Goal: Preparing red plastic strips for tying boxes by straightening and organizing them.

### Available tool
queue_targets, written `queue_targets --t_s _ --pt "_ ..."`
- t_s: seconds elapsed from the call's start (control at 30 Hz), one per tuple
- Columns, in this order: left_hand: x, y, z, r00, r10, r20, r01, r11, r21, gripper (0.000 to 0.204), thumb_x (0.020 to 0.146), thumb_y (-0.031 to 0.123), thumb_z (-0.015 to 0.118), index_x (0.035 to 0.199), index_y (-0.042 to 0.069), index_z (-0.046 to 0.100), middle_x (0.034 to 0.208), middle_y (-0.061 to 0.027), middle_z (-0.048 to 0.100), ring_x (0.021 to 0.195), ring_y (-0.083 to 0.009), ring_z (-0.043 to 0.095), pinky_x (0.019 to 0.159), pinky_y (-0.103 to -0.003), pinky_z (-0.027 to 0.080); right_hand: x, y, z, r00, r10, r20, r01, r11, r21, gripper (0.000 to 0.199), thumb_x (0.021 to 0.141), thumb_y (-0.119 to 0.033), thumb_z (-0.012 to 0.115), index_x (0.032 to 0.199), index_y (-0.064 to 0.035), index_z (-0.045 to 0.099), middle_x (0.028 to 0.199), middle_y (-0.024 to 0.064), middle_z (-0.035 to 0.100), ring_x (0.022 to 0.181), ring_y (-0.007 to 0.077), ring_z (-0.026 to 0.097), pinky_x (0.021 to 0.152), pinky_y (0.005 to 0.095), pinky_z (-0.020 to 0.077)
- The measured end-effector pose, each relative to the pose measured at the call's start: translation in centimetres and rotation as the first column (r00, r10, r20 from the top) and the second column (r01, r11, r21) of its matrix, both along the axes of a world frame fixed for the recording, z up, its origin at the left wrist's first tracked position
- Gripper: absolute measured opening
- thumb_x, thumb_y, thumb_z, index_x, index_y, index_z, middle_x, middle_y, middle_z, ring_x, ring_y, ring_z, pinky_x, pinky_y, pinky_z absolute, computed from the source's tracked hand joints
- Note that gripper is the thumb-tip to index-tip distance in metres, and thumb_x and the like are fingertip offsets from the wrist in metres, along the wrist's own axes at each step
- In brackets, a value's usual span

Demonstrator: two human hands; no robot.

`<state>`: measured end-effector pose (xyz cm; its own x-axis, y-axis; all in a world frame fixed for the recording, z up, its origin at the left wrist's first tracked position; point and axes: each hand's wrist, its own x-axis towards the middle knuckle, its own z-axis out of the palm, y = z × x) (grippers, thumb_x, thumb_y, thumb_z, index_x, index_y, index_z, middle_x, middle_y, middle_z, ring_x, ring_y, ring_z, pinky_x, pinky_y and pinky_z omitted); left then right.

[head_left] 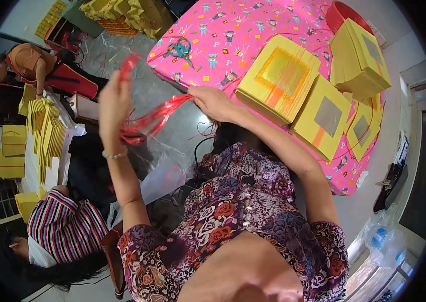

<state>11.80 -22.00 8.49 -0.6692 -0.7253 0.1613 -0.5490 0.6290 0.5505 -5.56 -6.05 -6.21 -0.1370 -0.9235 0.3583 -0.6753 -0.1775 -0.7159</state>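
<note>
A bundle of shiny red plastic strings (157,117) stretches between my hands beside the table's left corner. My right hand (213,103) pinches one end of it with thumb and fingers. My left hand (113,103) is raised to the left and smeared by motion, but its fingers look closed on red string that sticks up above them. Near my right hand, on the table, lies a stack of yellow paper (278,75) with a gold and orange square on top. A second yellow stack (323,118) with a silver square leans next to it.
The table has a pink printed cloth (243,22). Teal-handled scissors (181,50) lie near its left edge, with a red basket (341,15) at the far right. More yellow stacks (359,60) sit on the right. Two people work at a left table holding yellow paper (46,126).
</note>
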Motion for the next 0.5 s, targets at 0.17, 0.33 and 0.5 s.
queue_targets --t_s 0.17,0.33,0.5 --pt "1.5 2.3 -6.8 0.969 -0.192 0.157 0.237 0.902 -0.362 0.065 0.082 0.026 0.065 0.135 0.002 0.036 0.126 -0.0239 0.043 0.113 -0.0394 0.043 0.096 -0.045 0.035 3.4 -0.8 -4.5 0.858 0.003 -0.513 0.043 0.996 0.077 0.014 0.079 -0.011 0.053 0.093 -0.0096 0.057 0.086 0.0074 0.055 0.088 0.0267 0.056 0.074 0.0411 0.0459" --pt "1.7 4.6 -8.6 0.891 -0.413 0.188 0.438 0.891 -0.116 0.091 0.074 0.035 0.072 0.144 0.004 0.023 0.137 -0.0229 0.033 0.123 -0.0389 0.033 0.104 -0.046 0.026 3.3 -2.4 -5.3 0.882 -0.124 -0.456 0.069 0.988 -0.136 0.016 0.075 -0.011 0.055 0.09 -0.0104 0.057 0.088 0.0075 0.056 0.091 0.0254 0.054 0.085 0.0384 0.0418" --pt "1.4 5.2 -12.9 0.902 -0.383 0.198 0.394 0.919 -0.021 0.082 0.077 0.039 0.068 0.138 0.0 0.03 0.117 -0.0235 0.052 0.115 -0.0342 0.045 0.095 -0.045 0.035 3.0 -3.3 -4.1 0.897 -0.26 -0.356 0.092 0.9 -0.426 0.014 0.074 -0.014 0.054 0.088 -0.011 0.056 0.087 0.0061 0.055 0.095 0.0256 0.053 0.086 0.0418 0.0409"
